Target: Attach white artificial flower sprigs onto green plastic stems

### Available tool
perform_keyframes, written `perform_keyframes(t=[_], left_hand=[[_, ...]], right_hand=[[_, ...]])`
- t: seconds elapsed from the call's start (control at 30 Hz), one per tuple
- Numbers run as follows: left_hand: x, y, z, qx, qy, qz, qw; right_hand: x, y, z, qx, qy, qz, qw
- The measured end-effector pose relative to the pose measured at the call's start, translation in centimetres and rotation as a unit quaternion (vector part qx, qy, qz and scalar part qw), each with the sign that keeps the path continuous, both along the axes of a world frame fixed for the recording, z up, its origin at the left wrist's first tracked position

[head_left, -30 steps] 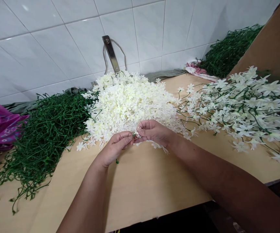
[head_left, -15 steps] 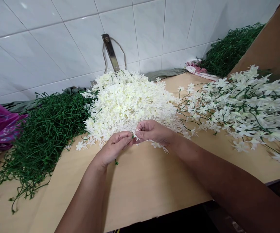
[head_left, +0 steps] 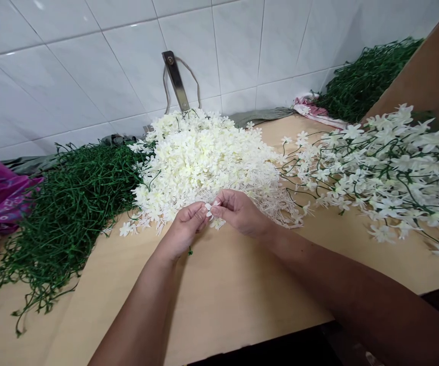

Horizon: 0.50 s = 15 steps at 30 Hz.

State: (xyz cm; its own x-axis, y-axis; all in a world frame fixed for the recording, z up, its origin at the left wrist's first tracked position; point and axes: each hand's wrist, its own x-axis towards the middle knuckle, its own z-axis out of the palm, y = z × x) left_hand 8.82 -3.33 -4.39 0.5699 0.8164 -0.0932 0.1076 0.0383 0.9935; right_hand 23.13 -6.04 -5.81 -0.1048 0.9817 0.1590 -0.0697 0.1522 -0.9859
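Note:
Over the front of a big heap of white artificial flowers [head_left: 200,157], both hands meet. My left hand [head_left: 187,226] is closed, with a white flower at its fingertips; the green tip of a stem [head_left: 190,251] hangs below it. My right hand [head_left: 240,212] pinches the white artificial flower [head_left: 209,208] from the other side. Fingers cover most of the join between flower and stem. Another loose white bloom [head_left: 216,222] shows just beneath the fingers.
A tangle of green stems [head_left: 78,198] lies left, beside a purple plastic bag [head_left: 2,193]. Stemmed white flowers [head_left: 387,173] spread right. More green stems [head_left: 368,76] sit behind a cardboard flap [head_left: 421,76]. A metal strip [head_left: 176,81] leans on the tiled wall. Cardboard [head_left: 234,300] covers the table.
Both hands stay together at the fingertips, with slight shifts. The flower now shows more fully between them. The hanging stem tip has moved a little right.

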Motion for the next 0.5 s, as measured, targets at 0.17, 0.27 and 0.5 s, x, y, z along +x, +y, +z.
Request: perform_keyframes(t=[0.17, 0.27, 0.5], left_hand=[[0.40, -0.30, 0.32, -0.010, -0.003, 0.018, 1.000], [0.44, -0.43, 0.53, -0.016, 0.004, 0.024, 1.000], [0.34, -0.28, 0.10, 0.026, 0.007, 0.003, 1.000]], right_hand=[[-0.33, -0.15, 0.04, -0.008, 0.024, -0.007, 1.000], [-0.31, -0.10, -0.11, -0.016, 0.036, 0.011, 0.999], [-0.14, 0.04, -0.32, -0.026, 0.074, 0.039, 0.996]])
